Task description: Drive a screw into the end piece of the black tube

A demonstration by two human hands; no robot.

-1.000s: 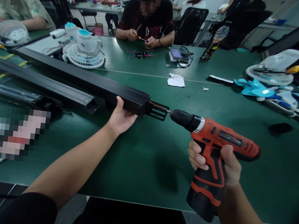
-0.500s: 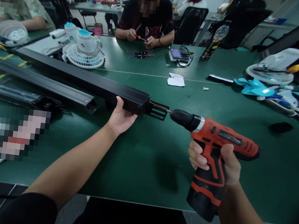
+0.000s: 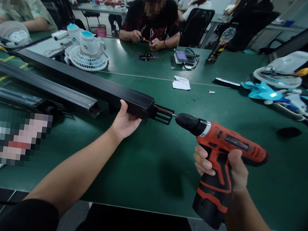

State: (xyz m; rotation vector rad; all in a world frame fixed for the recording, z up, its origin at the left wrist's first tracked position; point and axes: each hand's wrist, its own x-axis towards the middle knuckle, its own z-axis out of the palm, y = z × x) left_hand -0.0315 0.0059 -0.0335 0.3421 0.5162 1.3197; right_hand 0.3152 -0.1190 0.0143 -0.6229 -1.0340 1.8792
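My left hand (image 3: 126, 122) grips a long black rectangular tube (image 3: 101, 87) near its right end, thumb on the near side and fingers underneath. A slotted black bracket (image 3: 163, 115) juts out of that end. In my right hand (image 3: 236, 170) is an orange and black cordless drill (image 3: 224, 140), held by its handle and pointing left. Its thin bit (image 3: 174, 115) reaches to the bracket's outer end and runs in line with the tube; the tip is hard to make out.
Two more black profiles (image 3: 47, 85) lie left of my hand. Fan parts (image 3: 88, 52) stand at the back left, with blue fan blades (image 3: 262, 91) at the right. Paper scraps (image 3: 181, 83) and a bottle (image 3: 221, 45) are farther back. Across the table (image 3: 140, 174), a person (image 3: 152, 20) holds a screwdriver.
Almost nothing differs. Both hands, the tube and the drill keep their places, with only a tiny shift of the view.
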